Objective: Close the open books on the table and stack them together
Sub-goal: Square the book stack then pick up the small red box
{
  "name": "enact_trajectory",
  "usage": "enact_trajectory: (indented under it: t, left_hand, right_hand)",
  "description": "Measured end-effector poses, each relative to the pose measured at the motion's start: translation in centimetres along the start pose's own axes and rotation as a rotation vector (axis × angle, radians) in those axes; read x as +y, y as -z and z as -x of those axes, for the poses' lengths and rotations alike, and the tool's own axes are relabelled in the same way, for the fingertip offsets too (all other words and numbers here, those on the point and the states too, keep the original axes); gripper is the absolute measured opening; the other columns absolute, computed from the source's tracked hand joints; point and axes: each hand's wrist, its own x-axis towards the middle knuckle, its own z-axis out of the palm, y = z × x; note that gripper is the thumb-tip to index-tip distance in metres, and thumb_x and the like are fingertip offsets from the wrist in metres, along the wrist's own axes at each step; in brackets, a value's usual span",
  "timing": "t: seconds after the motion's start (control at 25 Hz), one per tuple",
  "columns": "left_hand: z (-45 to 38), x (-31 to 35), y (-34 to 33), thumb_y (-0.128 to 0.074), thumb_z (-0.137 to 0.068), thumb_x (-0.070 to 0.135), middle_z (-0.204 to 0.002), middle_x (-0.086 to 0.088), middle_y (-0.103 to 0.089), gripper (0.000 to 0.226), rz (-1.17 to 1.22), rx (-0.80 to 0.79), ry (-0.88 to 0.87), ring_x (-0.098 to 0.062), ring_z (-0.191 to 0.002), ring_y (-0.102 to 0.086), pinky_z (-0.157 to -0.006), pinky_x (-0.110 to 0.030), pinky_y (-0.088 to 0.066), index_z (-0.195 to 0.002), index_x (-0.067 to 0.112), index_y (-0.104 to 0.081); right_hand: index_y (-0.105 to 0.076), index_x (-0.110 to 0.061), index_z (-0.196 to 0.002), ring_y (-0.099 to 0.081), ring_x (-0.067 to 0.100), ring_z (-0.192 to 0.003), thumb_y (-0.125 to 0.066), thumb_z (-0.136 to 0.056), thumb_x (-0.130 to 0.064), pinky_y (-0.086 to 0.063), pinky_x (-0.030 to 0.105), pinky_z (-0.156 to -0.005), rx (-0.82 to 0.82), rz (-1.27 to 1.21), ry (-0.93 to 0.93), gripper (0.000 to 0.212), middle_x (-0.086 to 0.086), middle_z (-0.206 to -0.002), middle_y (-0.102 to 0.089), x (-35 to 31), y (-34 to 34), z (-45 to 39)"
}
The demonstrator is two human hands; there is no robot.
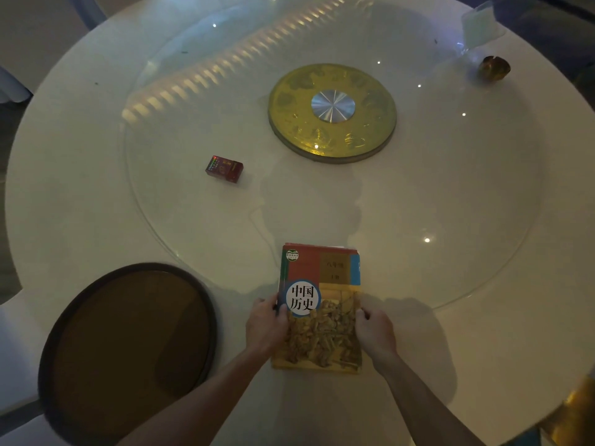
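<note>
A closed book [323,278] with a red, blue and yellow cover and a white circle of characters lies at the near middle of the round white table [80,188]. Edges of at least one more book show beneath it at its far end, so it tops a small stack. My left hand [265,323] grips the stack's left edge, thumb on the cover. My right hand [375,329] grips its right edge. Both forearms reach in from the bottom of the frame.
A dark round tray [128,342] lies at the near left. A small red box [224,168] sits on the glass turntable [483,220], whose gold hub [332,112] is at the centre. A clear card stand [479,27] and a small amber dish [493,68] are far right.
</note>
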Motion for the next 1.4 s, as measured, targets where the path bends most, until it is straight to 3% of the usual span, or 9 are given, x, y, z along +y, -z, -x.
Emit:
enact_trajectory:
  t: [0.24,0.36,0.48,0.64,0.8,0.92,1.04,1.2,1.4]
  left_hand:
    - [-2.8,1.8,0.8,-0.059,-0.087,0.041,-0.099,0.002,-0.073,0.034,-0.031,0.003,0.017,-0.015,-0.085,-0.068,-0.071,-0.034,-0.060,-0.116,0.026,-0.070]
    - [-5.1,3.2,1.4,-0.058,-0.085,0.040,-0.098,0.001,-0.072,0.034,-0.028,-0.003,0.037,-0.016,-0.084,-0.068,-0.065,-0.029,-0.054,-0.114,0.026,-0.072]
    - [-8.3,5.0,2.6,-0.061,-0.084,0.037,-0.102,-0.001,-0.067,0.034,-0.026,-0.007,0.031,-0.017,-0.085,-0.064,-0.068,-0.029,-0.048,-0.115,0.025,-0.070]
    - [-13.2,7.4,4.6,-0.065,-0.083,0.030,-0.110,-0.007,-0.063,0.039,0.035,-0.110,-0.046,-0.022,-0.094,-0.065,-0.081,-0.041,-0.058,-0.121,0.022,-0.069]
    - [-15.7,7.6,5.0,-0.064,-0.088,0.029,-0.102,-0.004,-0.066,0.037,-0.003,-0.111,-0.084,-0.018,-0.090,-0.065,-0.072,-0.032,-0.055,-0.124,0.022,-0.069]
    - [-17.2,6.5,6.0,-0.062,-0.092,0.026,-0.096,0.001,-0.073,0.034,0.051,-0.122,-0.068,-0.011,-0.083,-0.068,-0.067,-0.026,-0.052,-0.125,0.020,-0.070]
    - [-19.3,5.3,8.6,-0.062,-0.093,0.022,-0.101,-0.006,-0.075,0.029,0.082,0.028,-0.048,-0.018,-0.088,-0.070,-0.082,-0.037,-0.058,-0.119,0.014,-0.073]
    - [-24.3,5.1,13.4,-0.065,-0.089,0.021,-0.101,-0.003,-0.068,0.040,0.258,0.276,0.098,-0.020,-0.088,-0.065,-0.079,-0.032,-0.051,-0.127,0.011,-0.062]
    - [-28.5,4.2,16.8,-0.065,-0.089,0.022,-0.116,-0.011,-0.066,0.056,0.305,0.185,0.242,-0.027,-0.099,-0.066,-0.078,-0.029,-0.047,-0.140,0.008,-0.050]
  right_hand:
    - [-0.067,-0.005,-0.071,-0.058,0.021,-0.064,-0.053,-0.096,-0.022,-0.038,0.034,-0.057,-0.012,-0.004,-0.036,0.033,0.007,-0.066,-0.064,-2.3,0.5,-2.5]
    - [-0.063,-0.009,-0.065,-0.059,0.023,-0.064,-0.054,-0.095,-0.021,-0.039,0.034,-0.057,-0.010,-0.003,-0.015,0.034,0.006,-0.064,-0.063,-4.3,0.8,-4.1]
    - [-0.058,-0.010,-0.062,-0.060,0.030,-0.068,-0.055,-0.093,-0.019,-0.043,0.036,-0.059,0.002,0.005,0.026,0.032,0.011,-0.067,-0.063,-7.0,0.9,-6.4]
    - [-0.065,0.004,-0.076,-0.066,0.037,-0.074,-0.055,-0.093,-0.018,-0.051,0.043,-0.062,0.022,-0.018,0.077,0.029,0.026,-0.081,-0.071,-10.8,1.2,-10.0]
    - [-0.057,-0.008,-0.066,-0.068,0.041,-0.076,-0.053,-0.092,-0.024,-0.046,0.038,-0.061,0.005,0.082,0.075,0.030,0.020,-0.076,-0.069,-11.8,1.0,-11.3]
    - [-0.066,-0.013,-0.094,-0.065,0.032,-0.087,-0.054,-0.091,-0.029,-0.055,0.042,-0.073,0.126,0.282,0.168,0.020,0.009,-0.095,-0.067,-14.0,1.0,-11.9]
    - [-0.059,-0.008,-0.121,-0.059,0.028,-0.101,-0.057,-0.093,-0.022,-0.052,0.041,-0.081,0.289,0.185,0.361,0.031,0.011,-0.117,-0.058,-19.2,0.0,-13.4]
    - [-0.059,-0.005,-0.132,-0.059,0.028,-0.118,-0.057,-0.097,-0.012,-0.053,0.045,-0.100,0.074,0.121,0.680,0.036,0.014,-0.129,-0.060,-26.9,-4.0,-14.9]
    - [-0.057,-0.005,-0.142,-0.052,0.030,-0.136,-0.051,-0.098,-0.007,-0.037,0.038,-0.117,-0.262,0.294,0.884,0.044,0.016,-0.146,-0.058,-34.4,-11.0,-15.9]
